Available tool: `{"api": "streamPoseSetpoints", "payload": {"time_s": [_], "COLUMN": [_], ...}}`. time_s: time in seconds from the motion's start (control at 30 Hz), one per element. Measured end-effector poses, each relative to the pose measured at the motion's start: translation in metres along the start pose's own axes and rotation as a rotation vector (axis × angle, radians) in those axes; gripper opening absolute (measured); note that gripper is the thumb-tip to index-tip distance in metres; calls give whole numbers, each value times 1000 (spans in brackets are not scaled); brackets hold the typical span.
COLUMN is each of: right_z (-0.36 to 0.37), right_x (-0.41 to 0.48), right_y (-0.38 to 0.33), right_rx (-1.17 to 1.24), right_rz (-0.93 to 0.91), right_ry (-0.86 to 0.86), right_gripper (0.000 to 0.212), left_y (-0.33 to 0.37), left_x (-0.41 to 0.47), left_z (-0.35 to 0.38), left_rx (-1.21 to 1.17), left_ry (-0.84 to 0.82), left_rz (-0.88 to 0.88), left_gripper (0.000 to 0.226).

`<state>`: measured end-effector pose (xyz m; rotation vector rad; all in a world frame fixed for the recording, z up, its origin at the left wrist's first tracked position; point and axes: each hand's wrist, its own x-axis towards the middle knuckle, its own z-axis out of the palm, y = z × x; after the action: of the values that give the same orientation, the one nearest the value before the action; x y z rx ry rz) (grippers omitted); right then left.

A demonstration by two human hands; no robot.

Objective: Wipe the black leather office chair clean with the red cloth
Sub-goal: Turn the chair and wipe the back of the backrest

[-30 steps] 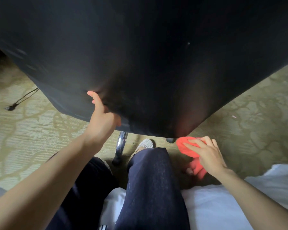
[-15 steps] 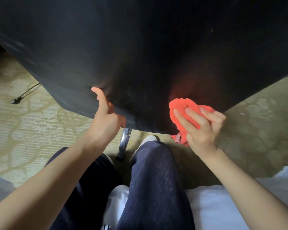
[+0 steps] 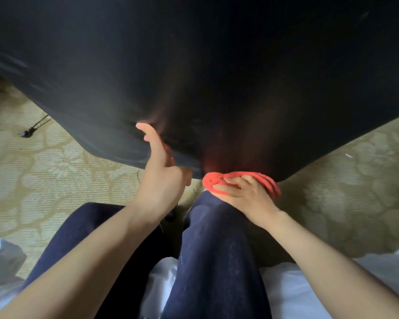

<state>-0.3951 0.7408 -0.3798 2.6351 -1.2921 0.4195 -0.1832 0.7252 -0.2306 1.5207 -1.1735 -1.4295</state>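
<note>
"What's changed in the last half second?"

"Just past the knee (image 3: 217,238), the right hand (image 3: 249,199) has brought the red cloth (image 3: 260,178) down off the face of the chair (image 3: 194,77) to its bottom edge."

"How's that hand set?"

"Fingers spread fairly wide on top of the cloth, pressing it to the leather at six o'clock."

"The left hand (image 3: 161,183)?"

"Nine o'clock from the cloth, where it was: thumb up on the leather, fingers hooked under the edge. Carpet (image 3: 55,176) beyond."
</note>
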Motion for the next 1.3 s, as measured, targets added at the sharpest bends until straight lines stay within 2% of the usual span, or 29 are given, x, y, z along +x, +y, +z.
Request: {"api": "streamPoseSetpoints", "payload": {"time_s": [0.1, 0.17, 0.23, 0.3, 0.37, 0.43, 0.53, 0.63, 0.7, 0.8, 0.9, 1.0, 1.13, 1.3], "right_z": [-6, -13, -15, -19, -29, -39, -63, -84, -99, -128, -158, -170, -158, -105], "right_x": [3, 3, -11, -29, -43, -51, -43, -21, -3, 32, 71, 109, 149, 160], "right_y": [3, 6, 12, 19, 22, 20, 5, -8, -18, -39, -62, -80, -104, -116], "right_rx": [40, 127, 226, 273, 294, 290, 349, 491, 607, 693, 717, 715, 678, 667], "right_rz": [-22, 66, 196, 362, 588, 732, 1022, 1346, 1385, 1333, 1169, 1048, 1166, 1463], "right_ry": [-143, -286, -472, -447, -358, -159, 251, 632, 855, 1077, 1204, 1302, 1328, 1221], "right_gripper": [46, 43, 57, 74, 86, 90, 73, 59, 64, 68, 67, 64, 63, 45], "left_y": [-1, -1, -2, 1, 4, 4, -2, -6, -6, -4, 7, 18, 19, 14], "left_x": [-2, -3, -6, -11, -18, -25, -31, -33, -31, -19, -6, 9, 25, 35], "left_z": [7, 9, 8, 4, -1, -8, -19, -32, -44, -70, -95, -115, -127, -132], "left_rx": [8, 2, -27, -65, -74, -60, -54, -22, -26, -80, -161, -160, -199, -208], "left_ry": [-14, -38, -90, -153, -194, -203, -115, 59, 206, 391, 540, 541, 473, 434], "left_rz": [-8, -12, -15, -31, -49, -48, -23, 54, 73, 122, 231, 284, 349, 292], "left_gripper": [119, 114, 109, 109, 107, 101, 85, 58, 50, 62, 88, 97, 61, 65]}}
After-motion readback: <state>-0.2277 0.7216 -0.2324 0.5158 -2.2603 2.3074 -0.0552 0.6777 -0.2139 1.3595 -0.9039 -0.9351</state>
